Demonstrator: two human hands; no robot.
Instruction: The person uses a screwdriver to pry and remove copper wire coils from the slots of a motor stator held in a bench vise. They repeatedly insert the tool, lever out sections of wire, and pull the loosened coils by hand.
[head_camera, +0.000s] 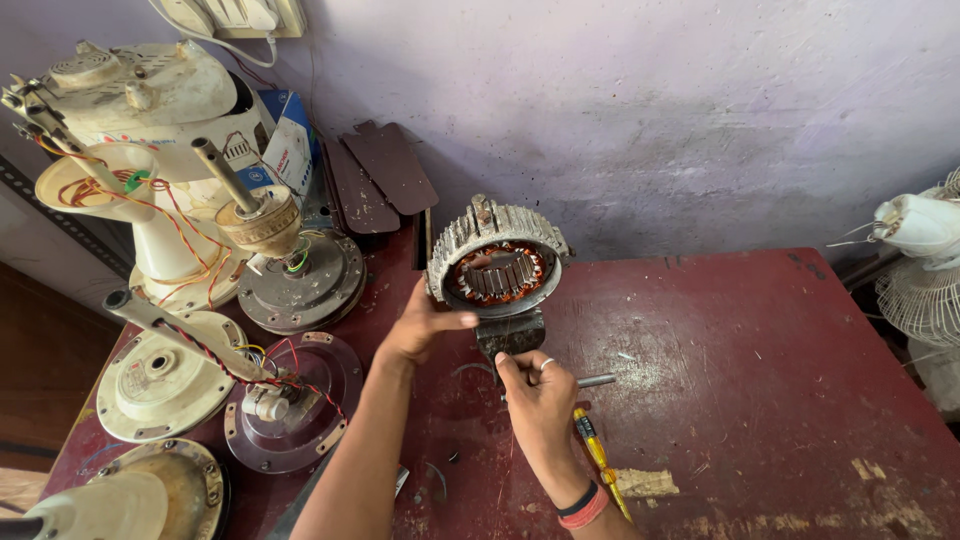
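Nearest the camera, the right hand (540, 400) sits just in front of the motor stator (498, 262), its fingers closed around a thin metal rod (596, 380) that points away to the right of the stator's base. A yellow-handled screwdriver (598, 455) lies on the dark red desk (760, 380), touching that wrist, nearer than the stator. The left hand (420, 328) presses against the stator's left rim, fingers together and thumb laid along the casing. The stator stands upright on a dark block, finned grey casing ringing copper windings, near the desk's far edge. Left of the stator lie several dismantled fan motors (300, 280) with loose coloured wires. Behind the stator, dark fan blades (385, 170) lean against the wall.
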